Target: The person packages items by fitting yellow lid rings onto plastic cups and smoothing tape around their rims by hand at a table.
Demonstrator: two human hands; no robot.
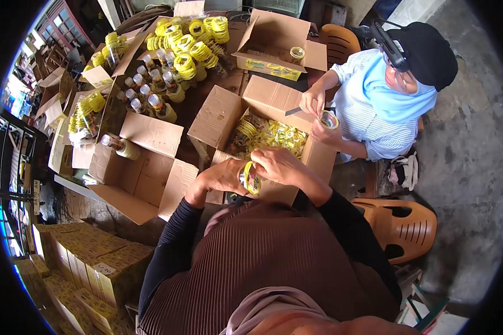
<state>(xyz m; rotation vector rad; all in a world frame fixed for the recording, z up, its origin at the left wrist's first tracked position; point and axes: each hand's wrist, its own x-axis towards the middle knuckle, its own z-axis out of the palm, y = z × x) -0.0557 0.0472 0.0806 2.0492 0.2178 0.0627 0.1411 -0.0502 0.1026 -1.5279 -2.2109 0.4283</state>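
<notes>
My left hand [227, 176] is closed around a small clear cup [245, 180] with a yellow ring-shaped band [255, 184] at its end. Pinched together, the fingers of my right hand [275, 166] are on the upper edge of that band. Both hands are over the near side of an open cardboard box [213, 114]. Inside it lie a row of yellow rings [248, 129] and a heap of yellow-and-clear pieces [282, 138], too small to make out.
To the right, a co-worker holds another clear cup [329, 119]. An open box [262, 40] stands at the back; another [142, 173] is at left. Bottles [159, 106] and stacked yellow-rimmed items [187, 47] cover the table's far left. An orange chair [413, 226] stands at right.
</notes>
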